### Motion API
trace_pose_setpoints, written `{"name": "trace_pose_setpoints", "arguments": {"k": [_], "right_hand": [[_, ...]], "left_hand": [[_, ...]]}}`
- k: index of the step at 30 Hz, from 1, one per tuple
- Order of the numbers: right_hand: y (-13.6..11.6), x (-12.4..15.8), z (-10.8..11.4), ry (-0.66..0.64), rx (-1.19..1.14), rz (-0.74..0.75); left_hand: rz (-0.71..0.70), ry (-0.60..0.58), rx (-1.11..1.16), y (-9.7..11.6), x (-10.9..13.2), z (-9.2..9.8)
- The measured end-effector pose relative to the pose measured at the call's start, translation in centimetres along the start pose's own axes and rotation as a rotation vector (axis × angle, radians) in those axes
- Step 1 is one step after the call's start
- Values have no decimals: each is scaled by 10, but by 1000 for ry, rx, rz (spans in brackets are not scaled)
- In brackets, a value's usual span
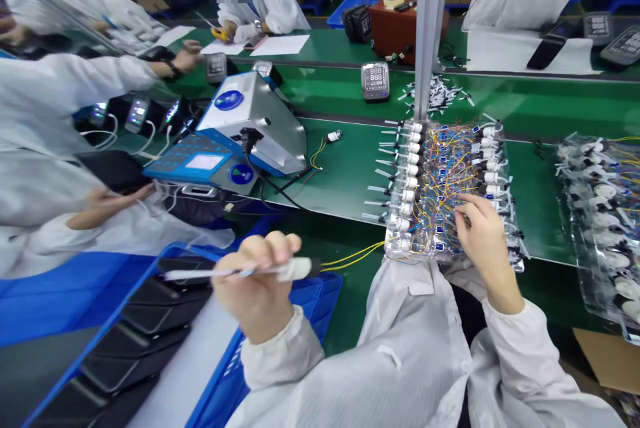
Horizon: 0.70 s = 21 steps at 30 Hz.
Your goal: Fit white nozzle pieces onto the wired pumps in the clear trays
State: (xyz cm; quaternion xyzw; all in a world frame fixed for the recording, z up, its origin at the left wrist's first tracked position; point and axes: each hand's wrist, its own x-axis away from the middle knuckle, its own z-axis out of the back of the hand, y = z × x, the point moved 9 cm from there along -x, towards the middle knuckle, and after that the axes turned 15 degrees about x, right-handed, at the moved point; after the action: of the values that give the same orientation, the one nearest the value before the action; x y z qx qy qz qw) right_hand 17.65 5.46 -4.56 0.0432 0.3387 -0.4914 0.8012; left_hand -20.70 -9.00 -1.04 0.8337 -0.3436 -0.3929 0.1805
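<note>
L hand (257, 285) grips wht cyl. part (296, 270); ylw wires (350, 259) run right to clr tray (395, 249). R hand (483, 235) at tray wiring (440, 178). Blu crate (220, 375) near left.

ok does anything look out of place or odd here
One small part lies alone on the bench, yellow wires trailing, while similar ones sit in rows in the tray. The small pieces by the post are heaped loosely; no damage is evident.

Head-worn view: forward, down; left hand (256, 291) nearest.
</note>
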Motion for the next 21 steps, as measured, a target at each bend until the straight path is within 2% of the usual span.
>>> {"name": "trace_pose_setpoints", "arguments": {"k": [2, 5, 10, 14, 17, 19, 21], "right_hand": [[17, 0, 14, 60, 79, -62], [34, 4, 32, 189, 27, -185], [42, 10, 44, 289, -171, -349], [43, 19, 80, 448, -475, -446], [47, 20, 103, 376, -743, -481], [54, 21, 123, 366, -712, -488], [68, 26, 144, 431, -576, -512]], "left_hand": [[54, 64, -246, -27, 0, -3], [64, 98, -329, -45, 1, -5], [42, 287, -188, -37, 1, 20], [20, 399, -143, -34, 5, 34], [72, 361, -197, -58, 16, 31], [155, 267, -256, -88, 28, 23], [231, 142, -351, -120, 41, 13]]}}
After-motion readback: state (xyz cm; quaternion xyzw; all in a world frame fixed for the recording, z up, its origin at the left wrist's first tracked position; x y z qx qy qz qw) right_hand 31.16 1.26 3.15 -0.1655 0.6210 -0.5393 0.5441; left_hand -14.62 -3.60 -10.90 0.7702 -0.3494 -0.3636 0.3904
